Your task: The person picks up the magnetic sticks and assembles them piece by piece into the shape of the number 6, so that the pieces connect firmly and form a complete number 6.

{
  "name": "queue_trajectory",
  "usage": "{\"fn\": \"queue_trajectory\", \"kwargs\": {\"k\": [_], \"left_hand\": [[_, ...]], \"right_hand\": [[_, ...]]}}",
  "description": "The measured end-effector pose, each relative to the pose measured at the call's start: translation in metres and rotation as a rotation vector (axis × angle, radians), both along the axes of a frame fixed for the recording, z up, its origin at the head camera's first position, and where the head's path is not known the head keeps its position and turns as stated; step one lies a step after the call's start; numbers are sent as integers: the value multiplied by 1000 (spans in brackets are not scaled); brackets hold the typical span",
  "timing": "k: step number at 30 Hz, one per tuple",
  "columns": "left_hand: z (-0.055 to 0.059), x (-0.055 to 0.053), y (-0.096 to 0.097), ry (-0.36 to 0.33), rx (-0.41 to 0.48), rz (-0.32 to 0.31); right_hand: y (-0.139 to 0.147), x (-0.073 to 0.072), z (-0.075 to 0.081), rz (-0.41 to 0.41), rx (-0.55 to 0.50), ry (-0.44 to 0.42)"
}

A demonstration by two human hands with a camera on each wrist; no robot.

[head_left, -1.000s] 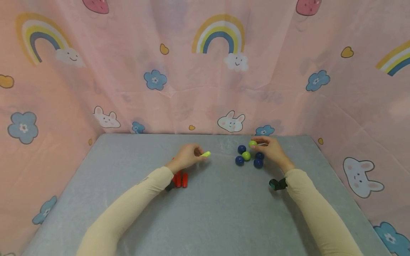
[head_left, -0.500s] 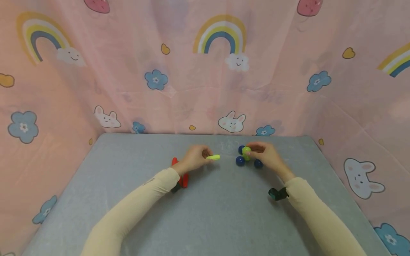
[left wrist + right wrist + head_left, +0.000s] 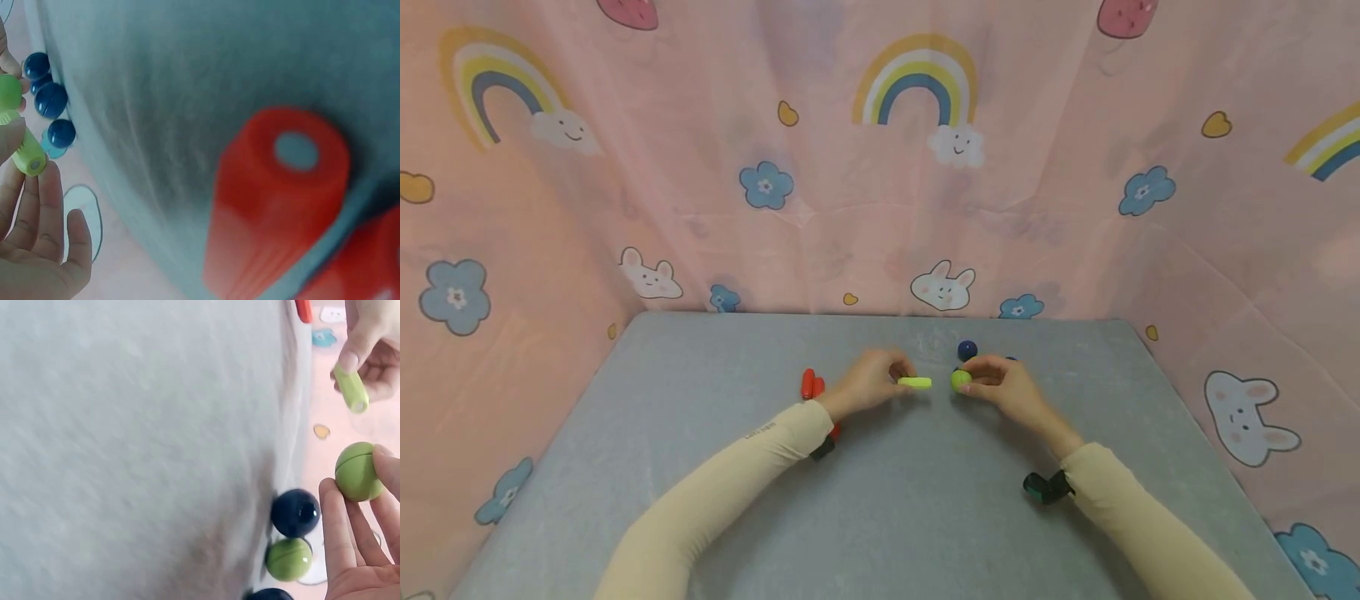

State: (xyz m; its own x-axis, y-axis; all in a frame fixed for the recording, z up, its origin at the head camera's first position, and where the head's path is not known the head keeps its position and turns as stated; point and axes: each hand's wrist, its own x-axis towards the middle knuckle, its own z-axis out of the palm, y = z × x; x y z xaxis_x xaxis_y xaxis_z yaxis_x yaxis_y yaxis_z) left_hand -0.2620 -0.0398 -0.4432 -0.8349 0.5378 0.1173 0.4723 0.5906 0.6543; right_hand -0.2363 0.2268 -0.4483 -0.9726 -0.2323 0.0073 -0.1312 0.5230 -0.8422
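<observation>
In the head view my left hand (image 3: 872,379) pinches a short yellow-green magnetic rod (image 3: 916,383) between thumb and fingers, one end pointing right. A pale round spot marks the rod's end (image 3: 357,403) in the right wrist view. My right hand (image 3: 1009,390) pinches a green ball (image 3: 960,381) with a groove round it, a short gap from the rod's tip. Both are held above the grey table. Beyond the right hand lie several dark blue balls (image 3: 967,350). A second green ball (image 3: 289,559) sits among them in the right wrist view, hidden in the head view.
Several red rods (image 3: 808,383) lie on the grey table (image 3: 925,517) by the left wrist, partly hidden under the forearm. One red rod (image 3: 275,200) looms close in the left wrist view. A pink patterned curtain (image 3: 820,242) stands behind the table.
My right hand has carried the green ball left and toward me, away from over the other balls. The left hand has moved right with the yellow-green rod, narrowing the gap.
</observation>
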Motion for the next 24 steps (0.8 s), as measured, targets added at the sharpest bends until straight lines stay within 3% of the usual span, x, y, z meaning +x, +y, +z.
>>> {"fn": "queue_trajectory", "kwargs": {"k": [11,22,24], "left_hand": [[-13,7,11,38,-14,-66],[-15,8,17,25,-44,-73],[-15,9,18,18,-45,-77]], "right_hand": [[-7,13,-12,28,-61,-60],[-11,18,-17,25,-92,-87],[-13,23,-11,27,-87,-89]]}}
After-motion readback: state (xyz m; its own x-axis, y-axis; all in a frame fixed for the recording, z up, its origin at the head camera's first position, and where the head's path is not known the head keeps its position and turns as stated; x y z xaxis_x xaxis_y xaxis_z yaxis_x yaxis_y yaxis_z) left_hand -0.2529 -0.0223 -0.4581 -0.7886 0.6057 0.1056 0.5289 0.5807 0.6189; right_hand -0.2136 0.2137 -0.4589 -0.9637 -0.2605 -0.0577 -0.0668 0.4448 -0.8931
